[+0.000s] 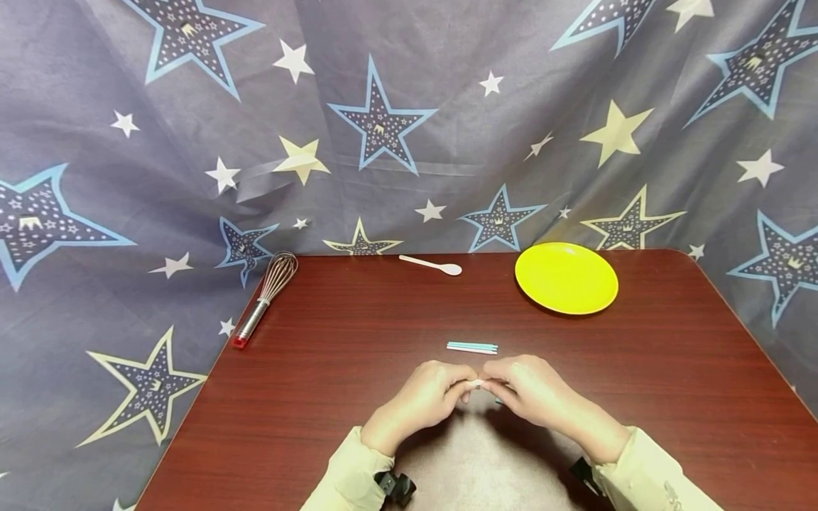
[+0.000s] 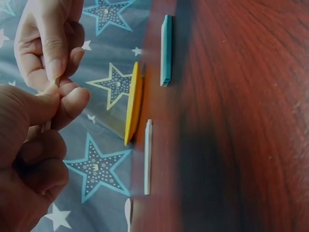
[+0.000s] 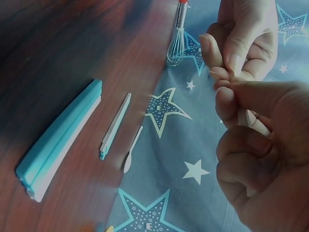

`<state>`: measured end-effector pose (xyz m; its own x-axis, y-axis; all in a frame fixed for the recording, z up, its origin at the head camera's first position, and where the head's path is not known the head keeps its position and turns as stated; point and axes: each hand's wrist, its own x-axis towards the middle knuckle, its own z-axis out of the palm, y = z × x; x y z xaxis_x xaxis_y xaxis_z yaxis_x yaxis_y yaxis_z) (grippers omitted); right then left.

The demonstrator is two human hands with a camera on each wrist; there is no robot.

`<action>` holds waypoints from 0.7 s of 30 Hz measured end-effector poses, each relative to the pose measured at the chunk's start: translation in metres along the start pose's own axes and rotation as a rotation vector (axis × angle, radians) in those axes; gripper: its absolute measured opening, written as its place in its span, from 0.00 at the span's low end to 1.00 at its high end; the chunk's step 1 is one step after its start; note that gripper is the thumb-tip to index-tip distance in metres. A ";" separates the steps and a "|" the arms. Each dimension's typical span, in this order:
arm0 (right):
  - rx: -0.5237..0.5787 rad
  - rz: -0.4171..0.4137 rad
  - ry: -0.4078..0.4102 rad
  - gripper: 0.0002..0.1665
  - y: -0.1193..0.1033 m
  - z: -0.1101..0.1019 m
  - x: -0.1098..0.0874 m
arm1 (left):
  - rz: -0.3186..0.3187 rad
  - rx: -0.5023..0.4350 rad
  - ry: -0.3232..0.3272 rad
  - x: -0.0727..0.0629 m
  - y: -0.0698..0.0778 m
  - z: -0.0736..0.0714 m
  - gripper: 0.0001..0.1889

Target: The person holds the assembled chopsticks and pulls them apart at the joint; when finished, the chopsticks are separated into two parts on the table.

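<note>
Between my two hands, close together near the table's front, is a thin white stick [image 1: 476, 383]. My left hand [image 1: 434, 390] pinches one end of it between thumb and fingers. My right hand [image 1: 530, 390] pinches the other, fingertips meeting those of the left. Most of the stick [image 3: 243, 116] is hidden in the fingers. Just beyond the hands lie several slim blue and white sticks [image 1: 471, 348], side by side. A second group of blue and white sticks [image 3: 63, 140] lies nearer, below the hands, mostly covered by the right hand in the head view.
A yellow plate [image 1: 566, 278] rests at the back right of the brown table [image 1: 345, 319]. Along the back edge lies a white spoon [image 1: 431, 265]. The whisk [image 1: 265, 301] with a red-ended handle lies at the left edge. A star-patterned cloth [image 1: 447, 156] hangs behind.
</note>
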<state>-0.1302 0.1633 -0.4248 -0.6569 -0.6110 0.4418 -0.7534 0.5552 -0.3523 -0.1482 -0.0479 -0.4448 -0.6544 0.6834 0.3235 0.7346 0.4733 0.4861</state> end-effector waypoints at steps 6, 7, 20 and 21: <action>0.008 0.005 0.001 0.10 0.001 -0.001 -0.001 | 0.011 -0.009 0.007 0.000 -0.002 0.001 0.06; 0.008 0.002 -0.001 0.09 0.001 -0.001 -0.001 | 0.013 -0.015 0.007 0.000 -0.002 0.001 0.06; 0.032 0.073 0.004 0.06 0.007 -0.009 -0.003 | -0.075 -0.016 -0.007 0.002 -0.007 0.002 0.10; 0.028 0.079 0.003 0.06 0.007 -0.009 -0.004 | -0.086 -0.004 -0.014 0.002 -0.007 0.002 0.10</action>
<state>-0.1332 0.1747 -0.4217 -0.7145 -0.5642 0.4138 -0.6995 0.5859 -0.4090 -0.1550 -0.0488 -0.4492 -0.7126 0.6481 0.2688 0.6749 0.5283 0.5152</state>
